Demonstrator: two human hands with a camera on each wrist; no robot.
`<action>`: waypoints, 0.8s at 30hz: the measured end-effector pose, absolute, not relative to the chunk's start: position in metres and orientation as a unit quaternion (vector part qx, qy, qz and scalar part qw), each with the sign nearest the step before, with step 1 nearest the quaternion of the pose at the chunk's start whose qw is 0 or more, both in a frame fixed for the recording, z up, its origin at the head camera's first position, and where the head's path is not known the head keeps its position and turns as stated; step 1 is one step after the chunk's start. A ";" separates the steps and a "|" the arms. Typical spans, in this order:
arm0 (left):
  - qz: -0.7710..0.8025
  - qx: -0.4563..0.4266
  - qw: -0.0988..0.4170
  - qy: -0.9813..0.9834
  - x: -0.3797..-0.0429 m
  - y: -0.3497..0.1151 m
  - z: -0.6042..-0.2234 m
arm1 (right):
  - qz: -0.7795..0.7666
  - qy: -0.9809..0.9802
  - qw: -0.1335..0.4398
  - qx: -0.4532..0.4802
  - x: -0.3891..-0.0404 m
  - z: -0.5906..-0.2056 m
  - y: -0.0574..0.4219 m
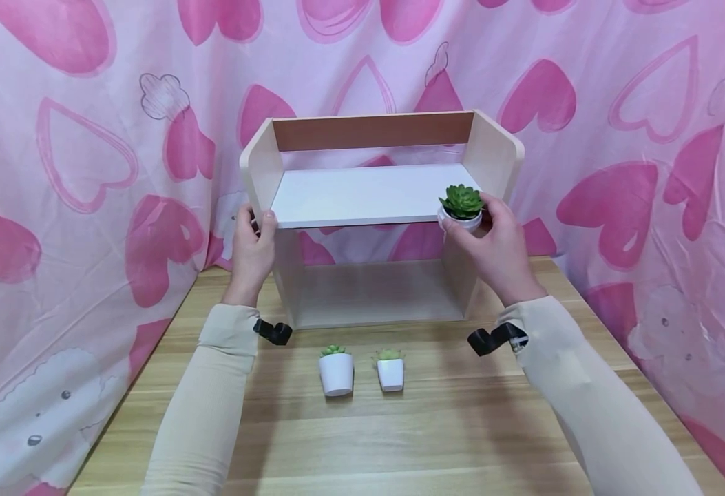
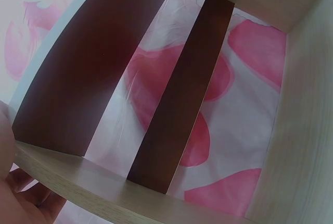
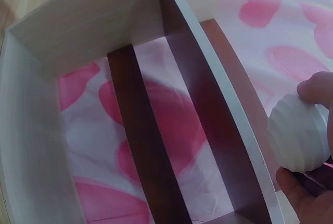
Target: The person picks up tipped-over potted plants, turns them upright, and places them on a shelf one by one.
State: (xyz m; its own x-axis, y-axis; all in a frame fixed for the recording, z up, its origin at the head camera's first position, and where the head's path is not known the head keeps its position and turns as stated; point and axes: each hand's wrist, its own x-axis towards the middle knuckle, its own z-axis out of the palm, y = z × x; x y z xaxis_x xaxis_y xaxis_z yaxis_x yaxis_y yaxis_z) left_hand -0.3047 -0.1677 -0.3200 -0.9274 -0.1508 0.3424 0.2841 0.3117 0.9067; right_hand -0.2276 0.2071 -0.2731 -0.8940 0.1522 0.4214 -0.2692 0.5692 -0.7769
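My right hand [image 1: 497,251] grips a white ribbed pot [image 3: 297,133] that holds a green succulent [image 1: 462,201], at the right front edge of the shelf unit's upper board [image 1: 368,195]. In the right wrist view the pot overlaps the space just above that white board, with thumb and fingers round its side. At the other end, my left hand [image 1: 253,255] grips the left side panel [image 1: 261,169] of the small shelf unit, its thumb near the board's front corner. In the left wrist view that hand shows only at the lower left corner.
Two white potted succulents stand on the wooden table [image 1: 436,441] in front of the unit: a larger round pot [image 1: 337,375] and a smaller square pot [image 1: 390,375]. The unit's lower board [image 1: 374,293] rests on the table. A pink heart-patterned curtain [image 1: 350,69] hangs behind.
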 end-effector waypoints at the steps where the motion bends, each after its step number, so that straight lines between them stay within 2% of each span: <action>1: -0.585 -0.042 0.184 -0.789 -0.305 -0.168 -0.320 | 0.465 -0.856 0.225 0.030 -0.229 -0.272 0.207; 9: -0.582 -0.043 0.191 -0.789 -0.305 -0.168 -0.320 | 0.474 -0.856 0.205 0.007 -0.242 -0.268 0.209; 18: -0.582 -0.043 0.190 -0.790 -0.305 -0.169 -0.320 | 0.457 -0.860 0.225 0.011 -0.256 -0.261 0.210; 24: -0.585 -0.047 0.193 -0.786 -0.304 -0.167 -0.321 | 0.454 -0.866 0.210 0.006 -0.264 -0.258 0.212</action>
State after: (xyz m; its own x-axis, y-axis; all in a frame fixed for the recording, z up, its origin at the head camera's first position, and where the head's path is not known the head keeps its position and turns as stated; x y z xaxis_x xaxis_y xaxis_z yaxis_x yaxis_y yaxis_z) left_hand -0.3042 -0.1675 -0.3207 -0.9213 -0.1508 0.3584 0.2999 0.3107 0.9019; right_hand -0.2639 0.2116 -0.2584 -0.9119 0.1805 0.3685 -0.2002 0.5883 -0.7835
